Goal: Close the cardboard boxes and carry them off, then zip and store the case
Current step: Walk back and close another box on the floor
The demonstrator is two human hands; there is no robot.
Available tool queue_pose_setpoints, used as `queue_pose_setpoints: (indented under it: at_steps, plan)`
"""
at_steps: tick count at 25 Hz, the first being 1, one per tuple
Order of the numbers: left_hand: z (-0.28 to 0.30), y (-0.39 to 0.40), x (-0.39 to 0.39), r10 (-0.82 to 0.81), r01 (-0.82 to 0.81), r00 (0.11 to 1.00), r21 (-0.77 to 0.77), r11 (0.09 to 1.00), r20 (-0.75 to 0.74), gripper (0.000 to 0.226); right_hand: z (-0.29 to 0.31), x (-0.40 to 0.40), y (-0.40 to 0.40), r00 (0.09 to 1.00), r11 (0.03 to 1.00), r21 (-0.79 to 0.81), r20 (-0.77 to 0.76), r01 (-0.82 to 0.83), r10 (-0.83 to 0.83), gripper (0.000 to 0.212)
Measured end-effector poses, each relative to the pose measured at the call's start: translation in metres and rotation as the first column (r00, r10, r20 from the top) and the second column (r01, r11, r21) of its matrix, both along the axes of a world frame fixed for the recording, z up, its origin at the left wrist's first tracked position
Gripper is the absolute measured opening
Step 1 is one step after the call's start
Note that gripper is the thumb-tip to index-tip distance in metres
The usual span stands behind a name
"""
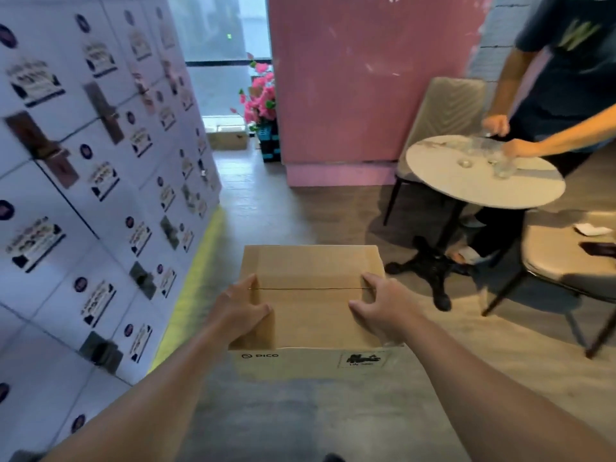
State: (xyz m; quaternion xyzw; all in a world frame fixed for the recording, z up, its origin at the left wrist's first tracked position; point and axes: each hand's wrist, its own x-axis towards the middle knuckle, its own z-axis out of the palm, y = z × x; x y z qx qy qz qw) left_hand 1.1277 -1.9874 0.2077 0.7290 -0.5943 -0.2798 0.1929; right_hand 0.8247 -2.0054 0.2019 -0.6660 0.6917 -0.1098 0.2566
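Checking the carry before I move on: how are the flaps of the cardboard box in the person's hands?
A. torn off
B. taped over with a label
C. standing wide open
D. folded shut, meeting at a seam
D: the cardboard box has its top flaps down, meeting at a thin seam, with the left hand and right hand on either side.

White stickered locker wall (pixel 100 181) left; round white table (pixel 480 181) right, grey padded chair (pixel 446 111) behind; pink flowers (pixel 261 98) far.
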Motion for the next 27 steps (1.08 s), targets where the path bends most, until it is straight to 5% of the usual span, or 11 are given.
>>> queue_pose_setpoints:
  at_steps: [10,27]
  plan:
    - [-0.002,-0.222,0.092,0.160,-0.166,0.983,-0.060,0.984,-0.086,0.079,0.009,0.094,-0.281,0.977,0.977,-0.001,-0.017,-0.215,0.215,0.082]
    - [-0.016,-0.751,0.226,0.143,-0.144,0.990,-0.061,0.988,-0.019,0.079,-0.008,0.228,-0.810,0.981,0.981,0.006,-0.006,-0.194,0.194,0.082]
